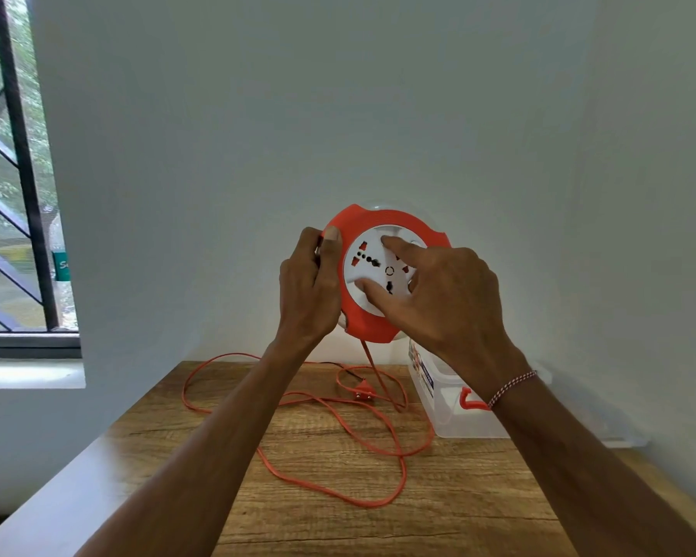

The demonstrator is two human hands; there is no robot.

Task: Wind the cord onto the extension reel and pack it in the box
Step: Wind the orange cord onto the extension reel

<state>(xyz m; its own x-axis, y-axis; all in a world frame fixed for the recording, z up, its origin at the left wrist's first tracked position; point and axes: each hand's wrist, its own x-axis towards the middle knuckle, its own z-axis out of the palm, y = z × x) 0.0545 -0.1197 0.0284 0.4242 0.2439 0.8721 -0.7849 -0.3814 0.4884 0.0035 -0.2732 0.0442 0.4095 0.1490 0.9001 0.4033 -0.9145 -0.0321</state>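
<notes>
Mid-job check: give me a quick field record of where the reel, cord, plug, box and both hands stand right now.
reel: orange and white extension reel, held up in the air above the table
left hand: left hand in a grip on the reel's left rim
right hand: right hand, fingertips on the white socket face
cord: orange cord hangs from the reel, mostly loose in loops on the table
plug: plug lying on the table
box: clear plastic box at right, reel not inside
</notes>
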